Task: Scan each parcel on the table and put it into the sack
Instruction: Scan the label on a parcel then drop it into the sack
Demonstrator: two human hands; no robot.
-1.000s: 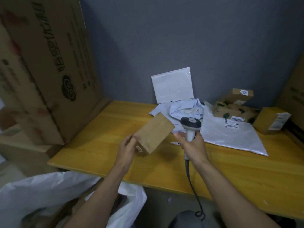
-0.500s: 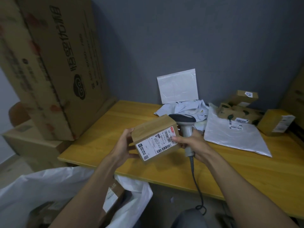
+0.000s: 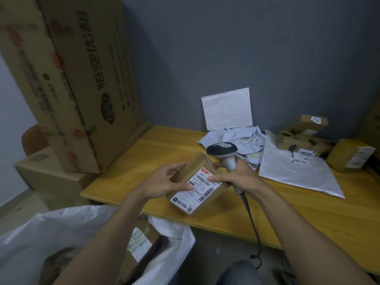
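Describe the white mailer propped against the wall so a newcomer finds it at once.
Follow the yellow wooden table to its back edge at the grey wall. There, behind a crumpled pale bag, the white mailer stands upright against the wall. It alone stands on edge and shows no label; the silver mailer lies flat.

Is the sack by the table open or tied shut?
Open: the sack gapes wide, a labelled box visible inside.

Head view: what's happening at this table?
A person holds a small cardboard parcel label-up over the table edge. The left hand grips its left side; the right hand holds the barcode scanner and touches the label. Other parcels lie on the table; the white sack below holds boxes.
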